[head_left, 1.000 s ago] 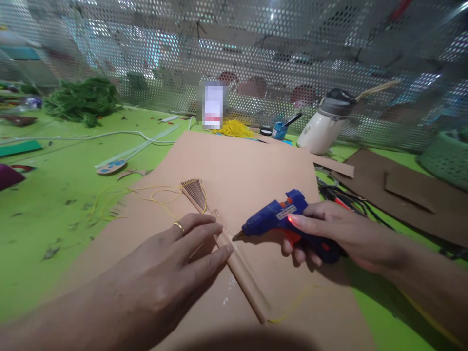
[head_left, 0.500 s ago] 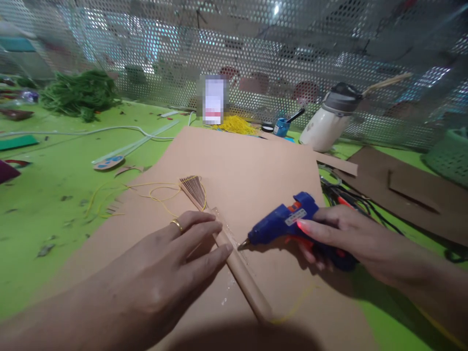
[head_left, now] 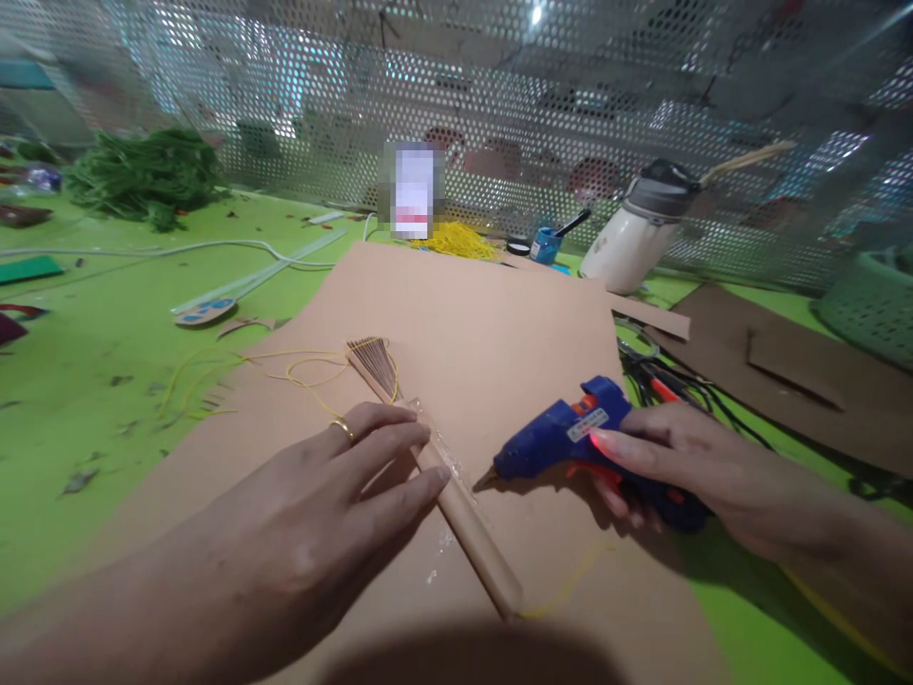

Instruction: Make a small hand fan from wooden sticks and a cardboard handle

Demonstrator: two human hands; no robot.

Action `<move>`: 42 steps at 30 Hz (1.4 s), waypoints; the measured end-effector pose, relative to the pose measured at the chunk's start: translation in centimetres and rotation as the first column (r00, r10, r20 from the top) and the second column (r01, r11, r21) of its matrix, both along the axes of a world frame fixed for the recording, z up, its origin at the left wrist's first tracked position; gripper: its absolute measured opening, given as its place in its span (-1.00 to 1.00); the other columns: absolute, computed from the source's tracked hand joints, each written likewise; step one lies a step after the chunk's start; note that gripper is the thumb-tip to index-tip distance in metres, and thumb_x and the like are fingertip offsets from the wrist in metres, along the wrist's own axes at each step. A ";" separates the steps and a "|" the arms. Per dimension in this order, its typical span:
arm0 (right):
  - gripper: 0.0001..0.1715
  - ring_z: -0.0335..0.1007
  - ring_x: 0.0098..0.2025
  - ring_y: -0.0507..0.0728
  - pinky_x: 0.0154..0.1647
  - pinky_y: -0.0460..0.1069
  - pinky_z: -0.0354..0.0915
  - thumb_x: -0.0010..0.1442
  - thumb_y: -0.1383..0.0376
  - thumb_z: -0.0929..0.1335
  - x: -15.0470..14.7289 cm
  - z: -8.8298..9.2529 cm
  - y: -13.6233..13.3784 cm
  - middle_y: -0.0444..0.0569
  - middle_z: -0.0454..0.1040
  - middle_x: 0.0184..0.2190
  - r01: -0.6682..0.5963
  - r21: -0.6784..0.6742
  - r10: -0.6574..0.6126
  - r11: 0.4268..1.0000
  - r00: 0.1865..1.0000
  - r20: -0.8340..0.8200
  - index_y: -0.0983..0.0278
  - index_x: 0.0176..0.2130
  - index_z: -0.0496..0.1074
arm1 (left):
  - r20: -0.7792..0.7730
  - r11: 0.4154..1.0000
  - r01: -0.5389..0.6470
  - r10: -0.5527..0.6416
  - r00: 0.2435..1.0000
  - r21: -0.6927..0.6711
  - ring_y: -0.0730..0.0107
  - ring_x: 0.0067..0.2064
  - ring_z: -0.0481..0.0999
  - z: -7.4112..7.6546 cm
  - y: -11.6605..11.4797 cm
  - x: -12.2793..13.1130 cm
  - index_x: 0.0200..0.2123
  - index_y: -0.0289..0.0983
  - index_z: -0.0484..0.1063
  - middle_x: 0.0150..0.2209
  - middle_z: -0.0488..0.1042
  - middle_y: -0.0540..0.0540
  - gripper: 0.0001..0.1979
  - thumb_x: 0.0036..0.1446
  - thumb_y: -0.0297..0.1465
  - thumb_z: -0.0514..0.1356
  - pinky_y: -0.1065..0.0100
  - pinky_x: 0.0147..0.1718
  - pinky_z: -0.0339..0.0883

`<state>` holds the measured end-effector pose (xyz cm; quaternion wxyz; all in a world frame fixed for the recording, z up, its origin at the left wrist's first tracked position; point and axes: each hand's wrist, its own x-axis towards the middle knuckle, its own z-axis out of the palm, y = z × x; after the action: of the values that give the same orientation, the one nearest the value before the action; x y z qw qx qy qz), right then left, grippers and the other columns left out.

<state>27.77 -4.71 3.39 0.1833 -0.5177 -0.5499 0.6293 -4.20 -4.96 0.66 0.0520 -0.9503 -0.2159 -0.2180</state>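
A rolled cardboard tube point(head_left: 479, 547) lies slantwise on a large tan cardboard sheet point(head_left: 485, 304). A fan of thin brown strips point(head_left: 372, 363) sticks out of its far end, with yellow string point(head_left: 303, 385) looped around the strips. My left hand point(head_left: 342, 495) rests its stretched fingertips on the tube, the fingers a little apart; the thumb is hidden. My right hand point(head_left: 656, 457) is closed around a blue hot glue gun point(head_left: 563, 433). Its nozzle tip points left, just beside the tube's right edge. Shiny clear glue point(head_left: 451, 457) runs along that edge.
Behind stand a white bottle point(head_left: 631, 233), a small blue paint jar point(head_left: 546, 244), yellow shreds point(head_left: 460, 240) and a blurred-out phone point(head_left: 414, 190). Green string point(head_left: 146, 176) is heaped back left. Dark cables point(head_left: 667, 381) and brown cardboard point(head_left: 777, 362) lie right, near a green basket point(head_left: 870, 300).
The glue gun's nozzle has moved slightly right and away from the tube, leaving a line of glue more visible. My left hand stays on the tube, while the whole view has shifted slightly.
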 end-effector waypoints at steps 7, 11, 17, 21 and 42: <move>-0.45 0.35 -0.48 0.04 -0.43 -0.08 0.26 0.24 -0.09 0.37 1.1 -0.1 -1.3 0.01 0.51 -0.49 -0.011 -0.034 0.011 0.999 1.000 -0.006 0.37 -0.37 0.50 | 0.006 1.000 -0.006 0.006 1.000 -0.011 0.03 0.10 0.38 0.4 -0.1 0.4 0.02 -0.39 0.44 -0.07 0.48 -0.31 -0.62 0.16 -0.69 0.06 0.02 0.02 0.41; -0.49 0.37 -0.49 0.02 -0.45 -0.10 0.26 0.24 -0.05 0.40 -0.3 0.2 -0.2 0.00 0.52 -0.49 0.061 -0.008 -0.061 0.998 0.997 -0.050 0.36 -0.38 0.48 | 0.018 1.000 -0.008 0.008 1.000 -0.008 0.00 0.09 0.37 0.5 -0.1 0.4 0.01 -0.41 0.44 -0.05 0.46 -0.34 -0.65 0.18 -0.68 0.07 0.03 -0.04 0.42; -0.47 0.37 -0.55 -0.02 -0.55 -0.15 0.27 0.23 -0.06 0.39 -2.3 0.2 2.3 0.01 0.53 -0.50 0.016 -0.007 -0.017 1.000 0.994 -0.111 0.37 -0.41 0.46 | 0.014 1.000 -0.012 0.013 1.000 -0.005 0.01 0.07 0.38 0.6 -0.2 0.4 0.01 -0.40 0.44 -0.05 0.46 -0.35 -0.64 0.19 -0.68 0.04 0.05 -0.08 0.44; -0.47 0.38 -0.59 -0.04 -0.61 -0.18 0.27 0.23 -0.05 0.40 -2.2 -0.2 2.8 0.00 0.52 -0.50 0.011 -0.053 -0.017 0.999 0.992 -0.124 0.39 -0.38 0.46 | 0.020 1.000 -0.022 0.023 1.000 -0.013 0.01 0.11 0.35 0.5 -0.2 0.5 0.02 -0.40 0.43 -0.03 0.45 -0.36 -0.64 0.20 -0.68 0.05 0.08 -0.08 0.44; -0.38 0.32 -0.69 -0.03 -0.67 -0.15 0.17 0.20 -0.12 0.38 -1.1 0.5 1.2 -0.03 0.45 -0.71 0.009 -0.121 -0.013 0.993 0.999 -0.029 0.39 -0.46 0.53 | -0.032 0.999 -0.020 0.019 0.999 -0.044 -0.02 0.13 0.37 0.1 0.1 0.0 0.06 -0.35 0.41 -0.02 0.48 -0.28 -0.64 0.21 -0.62 0.11 0.01 0.01 0.39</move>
<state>26.72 -3.49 3.84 0.1632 -0.5215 -0.5050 0.6680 -4.23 -4.85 0.75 0.0365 -0.9525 -0.2290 -0.1975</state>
